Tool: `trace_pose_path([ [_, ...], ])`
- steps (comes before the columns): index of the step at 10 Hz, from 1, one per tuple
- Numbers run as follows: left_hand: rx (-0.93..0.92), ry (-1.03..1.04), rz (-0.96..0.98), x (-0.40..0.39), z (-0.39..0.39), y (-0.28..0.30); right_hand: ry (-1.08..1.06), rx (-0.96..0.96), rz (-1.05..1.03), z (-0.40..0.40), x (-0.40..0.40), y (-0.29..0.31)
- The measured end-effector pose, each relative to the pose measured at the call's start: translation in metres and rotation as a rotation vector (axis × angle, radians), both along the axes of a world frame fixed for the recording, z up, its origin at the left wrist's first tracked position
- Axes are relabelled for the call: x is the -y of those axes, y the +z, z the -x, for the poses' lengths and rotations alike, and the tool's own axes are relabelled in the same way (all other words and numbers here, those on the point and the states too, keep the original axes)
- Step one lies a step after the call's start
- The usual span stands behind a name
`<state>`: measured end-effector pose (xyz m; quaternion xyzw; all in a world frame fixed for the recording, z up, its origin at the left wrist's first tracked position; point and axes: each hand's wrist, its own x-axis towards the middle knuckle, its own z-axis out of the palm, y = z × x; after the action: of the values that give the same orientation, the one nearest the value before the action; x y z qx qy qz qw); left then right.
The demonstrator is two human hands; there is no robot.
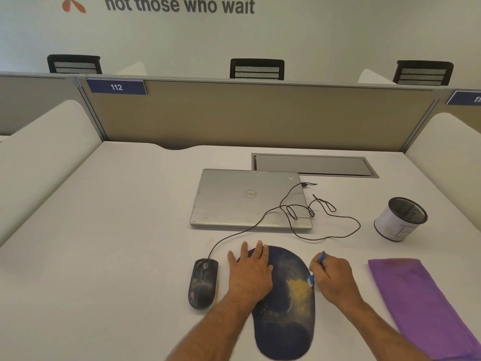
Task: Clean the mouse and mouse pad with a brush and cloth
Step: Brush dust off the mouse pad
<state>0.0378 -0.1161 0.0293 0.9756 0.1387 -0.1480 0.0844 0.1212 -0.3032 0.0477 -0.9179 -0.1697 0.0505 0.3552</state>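
Observation:
A dark blue mouse pad (283, 324) with a wrist rest lies at the front of the white desk, with yellowish dust (299, 289) heaped near its right edge. My left hand (251, 272) lies flat with fingers spread on the pad's left part. My right hand (334, 278) grips a small blue brush (321, 257), whose white bristle end touches the pad's right edge beside the dust. A black wired mouse (203, 282), smudged with dirt, sits left of the pad. A folded purple cloth (421, 306) lies to the right of my right hand.
A closed silver laptop (247, 199) sits behind the pad, with the mouse cable (325, 230) looping over and beside it. A mesh pen cup (400, 217) stands at the right. A grey cable hatch (312, 165) and a partition lie farther back.

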Motion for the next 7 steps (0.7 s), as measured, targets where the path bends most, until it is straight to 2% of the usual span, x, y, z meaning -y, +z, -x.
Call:
trace_pose_path([
  [4, 0.006, 0.003, -0.002, 0.0, 0.0, 0.0, -0.03, 0.026, -0.036, 0.001, 0.009, -0.003],
  [5, 0.006, 0.004, -0.001, 0.001, 0.0, -0.001, -0.005, -0.019, -0.003, 0.002, 0.01, -0.005],
  [7, 0.009, 0.007, -0.001, 0.0, 0.0, -0.001, 0.007, 0.03, -0.042, 0.008, 0.009, -0.002],
])
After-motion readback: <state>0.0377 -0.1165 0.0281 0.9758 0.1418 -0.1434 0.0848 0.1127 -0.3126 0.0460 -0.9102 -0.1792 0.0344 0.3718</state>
